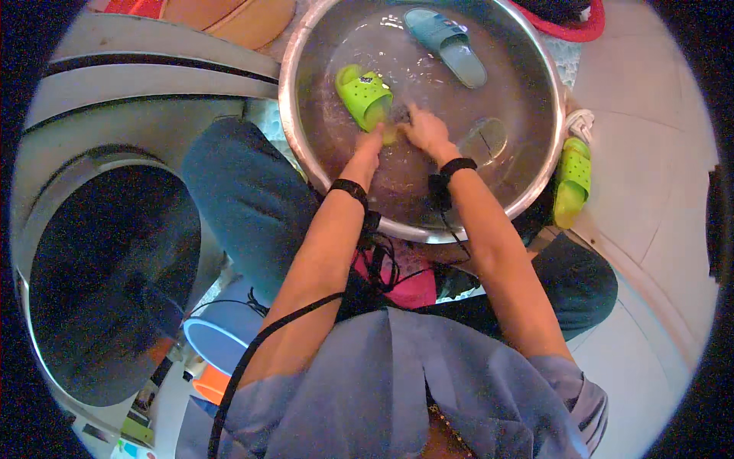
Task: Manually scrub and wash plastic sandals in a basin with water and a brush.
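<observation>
A bright green clog (358,93) with holes in its upper tilts half out of the murky water in a wide metal basin (289,115). My left hand (370,142) grips its heel end, with the fingers partly under water. Close by on the right, my right hand (427,130) is closed beside the clog's opening. Something dark and blurred shows at its fingertips, too unclear to name. A blue-grey slide sandal (449,47) floats toward the far right of the basin. Another sandal (485,139) lies dimly under the water, right of my right hand.
A second green clog (573,183) stands outside the basin at the right, below a white cloth (581,124). On my left is a large appliance with a dark round door (115,283). A blue bucket (218,336) sits near it. Black cords (267,329) run along my left arm.
</observation>
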`<state>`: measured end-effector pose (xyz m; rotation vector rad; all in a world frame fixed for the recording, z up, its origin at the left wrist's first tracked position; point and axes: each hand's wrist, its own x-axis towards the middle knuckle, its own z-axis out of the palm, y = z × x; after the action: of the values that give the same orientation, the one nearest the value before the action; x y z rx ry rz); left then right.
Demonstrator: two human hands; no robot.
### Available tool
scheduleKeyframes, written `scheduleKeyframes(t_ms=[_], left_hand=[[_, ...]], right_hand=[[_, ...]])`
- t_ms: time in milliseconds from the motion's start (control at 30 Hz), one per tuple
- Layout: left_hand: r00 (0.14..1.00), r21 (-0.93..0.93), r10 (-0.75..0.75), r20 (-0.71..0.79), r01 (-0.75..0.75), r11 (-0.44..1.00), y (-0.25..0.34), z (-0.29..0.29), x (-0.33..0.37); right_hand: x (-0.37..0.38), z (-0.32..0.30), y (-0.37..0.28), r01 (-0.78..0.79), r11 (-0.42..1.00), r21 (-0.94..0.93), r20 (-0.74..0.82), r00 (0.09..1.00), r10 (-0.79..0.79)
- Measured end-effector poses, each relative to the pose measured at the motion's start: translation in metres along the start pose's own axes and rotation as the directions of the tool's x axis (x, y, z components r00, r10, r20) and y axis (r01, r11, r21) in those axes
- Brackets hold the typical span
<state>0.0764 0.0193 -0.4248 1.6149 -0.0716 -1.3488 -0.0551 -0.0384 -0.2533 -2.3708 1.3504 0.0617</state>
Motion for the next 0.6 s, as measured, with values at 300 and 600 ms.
scheduleKeyframes(t_ms=[300,600], left_hand=[[0.973,-0.359,-0.185,0.141,0.224,0.906,-0.014,-0.001,-0.06],[0.899,-0.236,-0.195,0.392,0.303,0.923,0.074,-0.013,-0.209]], right_hand=[[-0.051,-0.003,0.021,-0.016,0.833,0.553,0.123,0.99,-0.062],[-0.128,-0.054,-0.03,0.112,0.941,0.319,0.117,0.981,-0.156]])
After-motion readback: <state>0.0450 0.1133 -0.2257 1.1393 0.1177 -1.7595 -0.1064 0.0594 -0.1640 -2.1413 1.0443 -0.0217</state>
